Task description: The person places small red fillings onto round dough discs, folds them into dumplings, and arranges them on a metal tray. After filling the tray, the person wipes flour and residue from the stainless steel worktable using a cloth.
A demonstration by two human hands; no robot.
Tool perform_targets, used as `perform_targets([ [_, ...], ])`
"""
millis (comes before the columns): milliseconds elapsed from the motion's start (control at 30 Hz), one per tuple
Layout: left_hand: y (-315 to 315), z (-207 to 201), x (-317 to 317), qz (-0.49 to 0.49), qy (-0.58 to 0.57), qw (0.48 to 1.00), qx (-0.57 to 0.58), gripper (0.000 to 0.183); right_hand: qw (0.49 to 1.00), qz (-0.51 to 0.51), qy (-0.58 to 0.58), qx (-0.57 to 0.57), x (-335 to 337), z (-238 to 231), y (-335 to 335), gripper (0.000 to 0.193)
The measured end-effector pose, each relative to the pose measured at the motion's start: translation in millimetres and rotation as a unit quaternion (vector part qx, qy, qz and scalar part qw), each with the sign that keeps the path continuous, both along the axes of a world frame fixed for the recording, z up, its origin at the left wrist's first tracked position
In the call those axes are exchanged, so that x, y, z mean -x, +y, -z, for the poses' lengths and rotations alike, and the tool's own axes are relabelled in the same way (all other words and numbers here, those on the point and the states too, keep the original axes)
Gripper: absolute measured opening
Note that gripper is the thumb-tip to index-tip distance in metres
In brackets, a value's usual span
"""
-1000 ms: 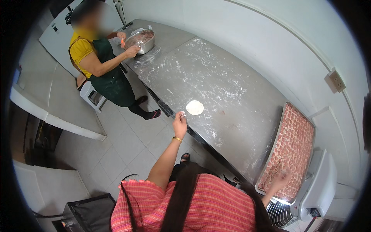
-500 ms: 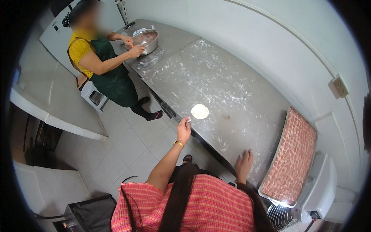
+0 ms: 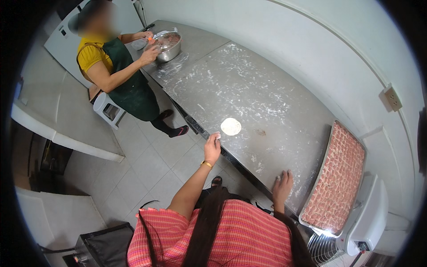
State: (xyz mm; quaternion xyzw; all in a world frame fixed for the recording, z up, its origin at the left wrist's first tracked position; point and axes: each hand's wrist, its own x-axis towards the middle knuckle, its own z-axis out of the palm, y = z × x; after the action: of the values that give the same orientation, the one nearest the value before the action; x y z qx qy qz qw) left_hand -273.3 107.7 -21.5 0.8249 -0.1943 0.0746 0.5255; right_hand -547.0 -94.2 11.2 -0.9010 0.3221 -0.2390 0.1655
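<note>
A round, pale, flat piece of dough (image 3: 231,127) lies by the near edge of the grey, flour-dusted metal table (image 3: 249,89). Just to its near left, my left hand (image 3: 212,149) rests at the table edge. Its fingers are loosely bent with floury tips, and nothing shows in them. My right hand (image 3: 282,186) lies on the tabletop farther right, fingers stretched out and holding nothing. To the right of that hand stands a large tray (image 3: 318,171) covered with rows of small pinkish pieces (image 3: 337,178).
At the table's far left, a person in a dark green apron (image 3: 131,95) holds an orange-handled tool (image 3: 151,39) by a steel bowl of pinkish mixture (image 3: 171,52). A white stool (image 3: 108,109) stands behind them. A fan (image 3: 324,249) is below the tray.
The co-worker's hands have moved apart at the bowl, one lifting toward its far side. My hands have barely moved, and the dough round lies where it was.
</note>
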Motion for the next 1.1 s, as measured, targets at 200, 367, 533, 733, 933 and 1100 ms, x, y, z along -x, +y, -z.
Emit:
perform_targets([
  [200,0.9,1.3,-2.2,0.002,-0.018,1.0,-0.014,0.016,1.0,0.006,-0.005,0.004,-1.5,1.3,0.2,0.04],
  [367,0.9,-0.3,-1.8,0.009,-0.009,1.0,0.003,0.017,1.0,0.005,-0.005,0.006,-1.7,2.1,0.1,0.041],
  [533,0.3,-1.8,-1.4,0.003,0.003,1.0,0.003,0.017,1.0,0.008,-0.004,0.003,-1.8,2.3,-0.2,0.04],
  [733,0.0,-6.5,-0.4,0.006,0.012,1.0,0.006,0.017,1.0,0.007,-0.004,0.006,-1.2,2.1,0.5,0.04],
  [933,1.6,-5.5,-2.2,0.013,0.012,1.0,0.004,0.017,1.0,0.005,-0.016,0.016,-1.9,6.5,-1.2,0.04],
  [1100,4.6,11.0,-2.9,-0.006,-0.007,0.999,-0.045,0.022,0.999,0.031,-0.007,-0.016,-0.3,16.2,-2.2,0.043],
])
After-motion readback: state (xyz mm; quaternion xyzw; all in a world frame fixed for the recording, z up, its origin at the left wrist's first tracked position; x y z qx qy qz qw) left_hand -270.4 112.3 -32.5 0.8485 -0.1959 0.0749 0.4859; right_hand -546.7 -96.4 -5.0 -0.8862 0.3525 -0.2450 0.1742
